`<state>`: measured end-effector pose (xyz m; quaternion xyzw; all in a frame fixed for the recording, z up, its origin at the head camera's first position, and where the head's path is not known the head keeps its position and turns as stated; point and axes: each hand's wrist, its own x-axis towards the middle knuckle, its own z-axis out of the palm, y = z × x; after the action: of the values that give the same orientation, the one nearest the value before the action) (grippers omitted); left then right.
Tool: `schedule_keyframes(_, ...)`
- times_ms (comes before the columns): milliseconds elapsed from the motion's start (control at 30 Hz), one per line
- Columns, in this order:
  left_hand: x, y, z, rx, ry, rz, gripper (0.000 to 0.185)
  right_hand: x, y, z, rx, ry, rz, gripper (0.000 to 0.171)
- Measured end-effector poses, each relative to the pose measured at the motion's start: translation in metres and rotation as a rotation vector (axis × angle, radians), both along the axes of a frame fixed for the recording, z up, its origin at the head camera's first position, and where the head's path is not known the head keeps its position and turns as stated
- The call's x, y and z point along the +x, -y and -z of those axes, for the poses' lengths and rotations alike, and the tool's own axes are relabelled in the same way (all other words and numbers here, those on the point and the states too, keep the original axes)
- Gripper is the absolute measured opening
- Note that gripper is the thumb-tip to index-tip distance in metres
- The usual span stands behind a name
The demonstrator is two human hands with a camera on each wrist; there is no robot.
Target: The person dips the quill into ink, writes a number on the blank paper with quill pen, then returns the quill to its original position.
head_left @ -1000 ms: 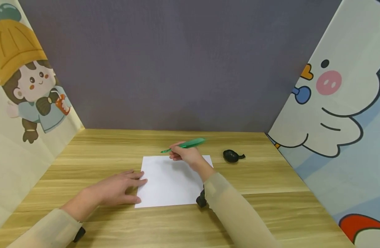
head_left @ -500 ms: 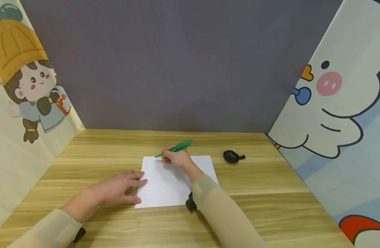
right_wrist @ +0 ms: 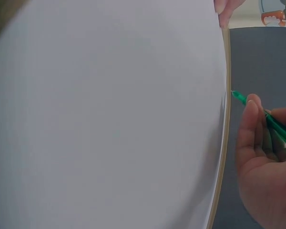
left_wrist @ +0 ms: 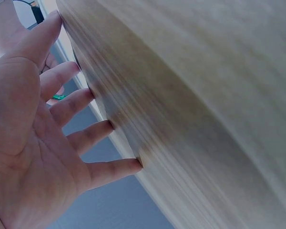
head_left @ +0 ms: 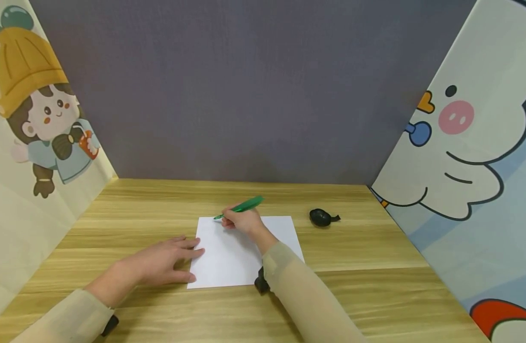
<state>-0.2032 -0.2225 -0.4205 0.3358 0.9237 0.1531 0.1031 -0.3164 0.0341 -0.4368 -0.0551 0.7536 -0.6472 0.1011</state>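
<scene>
A sheet of white paper (head_left: 233, 259) lies on the wooden table. My right hand (head_left: 245, 222) pinches a green pen (head_left: 247, 205) with a wide, feather-shaped upper end, over the far part of the sheet. The pen's tip points left, close to the paper's far edge. In the right wrist view the green pen (right_wrist: 279, 128) sits between thumb and fingers, its tip near the paper's surface. My left hand (head_left: 164, 261) rests with spread fingers at the paper's left edge, thumb and fingertips on it. The left wrist view shows the left hand (left_wrist: 47, 124) with fingertips touching down.
A small black rounded object with a short tail (head_left: 320, 217) lies on the table (head_left: 366, 247) right of the paper. A dark grey panel (head_left: 246, 95) stands behind, with cartoon-printed walls on both sides.
My right hand has moved left and slightly nearer with the green pen, bringing its tip over the paper's far edge. The left hand stays in place.
</scene>
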Motion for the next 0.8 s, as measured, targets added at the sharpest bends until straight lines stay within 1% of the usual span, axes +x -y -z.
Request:
schedule_keyframes(200, -0.0005, -0.0001, 0.0006, 0.003, 0.013, -0.003, 0.075, 0.0003, 0.0035, -0.0002, 0.013, -0.002, 0.007, 0.018)
schedule_keyframes(400, -0.0006, -0.0002, 0.0008, 0.0, 0.02, -0.003, 0.075, 0.0006, 0.0048, -0.0006, 0.05, -0.003, 0.026, 0.017)
schedule_keyframes(567, -0.0005, -0.0001, 0.0003, -0.004, 0.011, 0.004, 0.075, 0.0006, 0.0056, -0.0005, 0.065, 0.002, 0.038, 0.016)
schedule_keyframes(800, -0.0019, 0.0004, 0.0011, -0.005, 0.007, -0.006, 0.074, 0.0008, 0.0067, -0.0016, 0.07, 0.01, 0.048, 0.014)
